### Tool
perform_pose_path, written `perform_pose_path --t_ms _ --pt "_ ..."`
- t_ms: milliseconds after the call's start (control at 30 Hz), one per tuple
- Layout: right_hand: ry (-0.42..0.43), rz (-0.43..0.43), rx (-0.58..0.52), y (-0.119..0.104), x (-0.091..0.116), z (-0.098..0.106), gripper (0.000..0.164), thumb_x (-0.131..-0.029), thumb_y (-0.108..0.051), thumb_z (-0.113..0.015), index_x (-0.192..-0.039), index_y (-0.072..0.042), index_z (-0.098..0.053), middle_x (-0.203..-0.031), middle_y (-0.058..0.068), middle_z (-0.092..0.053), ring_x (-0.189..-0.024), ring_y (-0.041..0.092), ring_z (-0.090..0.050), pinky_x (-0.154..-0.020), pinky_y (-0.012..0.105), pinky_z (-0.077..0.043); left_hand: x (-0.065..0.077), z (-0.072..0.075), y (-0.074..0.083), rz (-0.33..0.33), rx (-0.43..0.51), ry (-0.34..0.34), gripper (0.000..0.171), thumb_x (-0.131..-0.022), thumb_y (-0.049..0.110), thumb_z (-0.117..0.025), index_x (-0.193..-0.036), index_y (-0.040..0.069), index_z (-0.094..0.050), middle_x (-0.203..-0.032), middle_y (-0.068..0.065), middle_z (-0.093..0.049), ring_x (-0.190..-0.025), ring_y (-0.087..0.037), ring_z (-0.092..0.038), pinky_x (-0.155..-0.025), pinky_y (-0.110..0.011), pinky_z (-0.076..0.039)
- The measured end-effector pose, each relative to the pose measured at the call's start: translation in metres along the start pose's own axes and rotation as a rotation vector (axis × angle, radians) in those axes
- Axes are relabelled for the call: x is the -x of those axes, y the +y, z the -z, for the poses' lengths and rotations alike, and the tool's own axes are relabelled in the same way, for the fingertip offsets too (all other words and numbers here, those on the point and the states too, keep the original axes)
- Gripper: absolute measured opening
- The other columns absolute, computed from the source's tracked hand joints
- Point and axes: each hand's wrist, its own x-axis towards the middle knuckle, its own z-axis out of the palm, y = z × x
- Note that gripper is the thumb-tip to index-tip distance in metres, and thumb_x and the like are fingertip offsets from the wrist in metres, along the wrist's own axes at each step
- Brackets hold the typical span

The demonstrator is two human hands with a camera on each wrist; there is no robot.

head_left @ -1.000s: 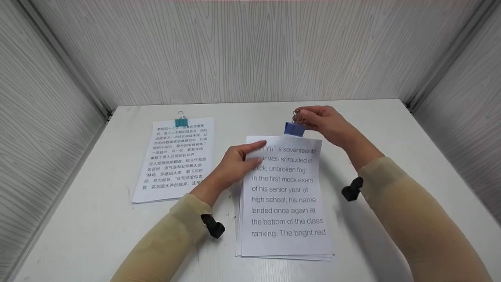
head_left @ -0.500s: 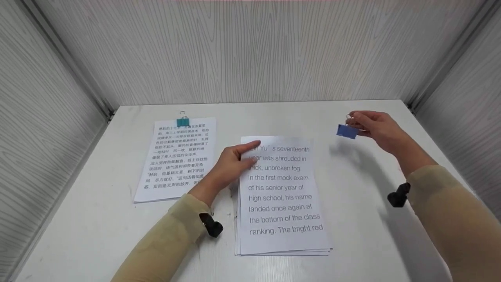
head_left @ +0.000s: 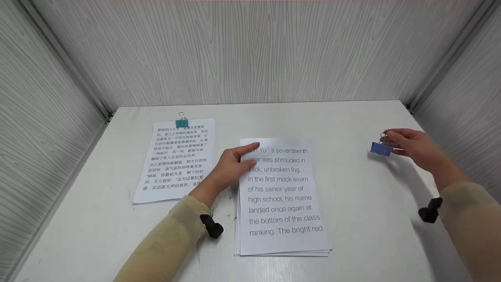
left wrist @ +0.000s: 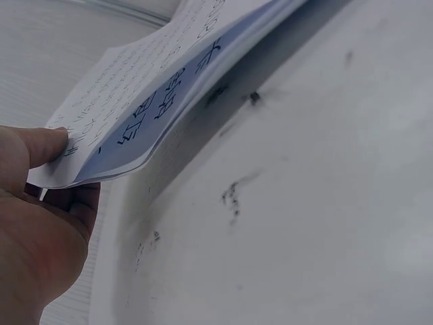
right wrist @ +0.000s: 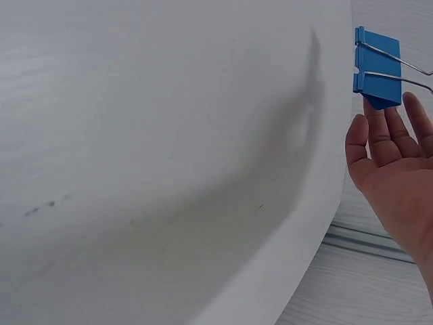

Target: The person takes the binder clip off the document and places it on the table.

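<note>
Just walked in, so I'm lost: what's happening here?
A person's left hand pinches the left edge of an English printout, a stack with no clip showing on it. The right hand holds a blue binder clip out to the right of that stack. On the left, a Chinese printout lies with a teal clip on its top edge.

The person's left grip [head_left: 230, 166] holds the left edge of the English pages [head_left: 282, 203] on the white worktop [head_left: 364, 235], while the right grip [head_left: 415, 149], well apart from them, pinches a blue clip [head_left: 381, 149]. A teal clip [head_left: 182, 123] fastens the Chinese pages [head_left: 176, 160] farther left.
</note>
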Motion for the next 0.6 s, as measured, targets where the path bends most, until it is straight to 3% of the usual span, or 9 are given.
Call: perform_pose_path --t_ms 267,400,600 --pt "0.005 -0.095 0.098 0.013 0.012 0.005 0.053 -0.110 -0.038 -0.060 -0.147 -0.001 -0.059 -0.118 -0.017 -0.072 -0.109 0.000 -0.066 -0.091 0.018 -0.055 0.000 -0.003 0.000 0.022 -0.015 0.027 0.052 -0.101 0.004 -0.070 -0.148 0.025 -0.065 -0.134 -0.003 -0.072 -0.103 -0.026 -0.077 -0.079 -0.031 -0.062" --pt "0.008 -0.114 0.139 0.012 0.013 0.002 0.063 -0.109 -0.042 -0.060 -0.151 0.005 -0.052 -0.118 -0.021 -0.070 -0.110 -0.004 -0.063 -0.093 0.015 -0.054 0.000 -0.003 0.000 0.022 -0.029 0.033 0.052 -0.101 0.005 -0.070 -0.148 0.026 -0.065 -0.137 -0.001 -0.071 -0.105 -0.025 -0.076 -0.080 -0.032 -0.062" --pt "0.005 -0.123 0.145 0.011 0.011 -0.001 0.067 -0.108 -0.044 -0.061 -0.152 0.005 -0.050 -0.119 -0.024 -0.070 -0.112 -0.007 -0.063 -0.093 0.014 -0.052 -0.001 -0.002 -0.002 0.022 -0.031 0.040 0.053 -0.101 0.004 -0.070 -0.148 0.025 -0.065 -0.137 -0.001 -0.071 -0.105 -0.025 -0.076 -0.080 -0.031 -0.062"
